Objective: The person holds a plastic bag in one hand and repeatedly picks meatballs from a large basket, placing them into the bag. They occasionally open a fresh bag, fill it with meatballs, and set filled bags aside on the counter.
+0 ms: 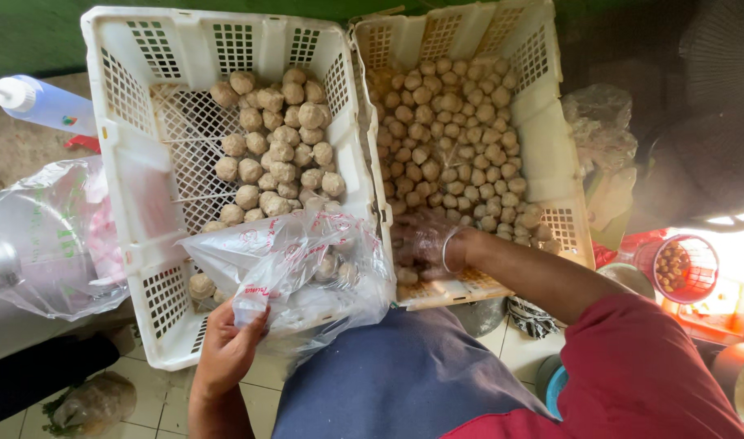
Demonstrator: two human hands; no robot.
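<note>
Two white slatted crates sit side by side: the left crate (120,203) holds larger pale meatballs (278,154), the right crate (550,154) a dense layer of small meatballs (453,138). A clear plastic bag (299,268) with red print lies over the near corner of the left crate, a few balls already inside. The step in hand looks like filling that bag. The left hand (225,354) pinches the bag's edge closed between thumb and fingers, holding it up. The right hand (425,244), in a thin clear glove, reaches into the right crate, fingers curled down over the small balls; whether it has any gathered I cannot tell. Next would call for a scoop carried across into the bag's mouth
</note>
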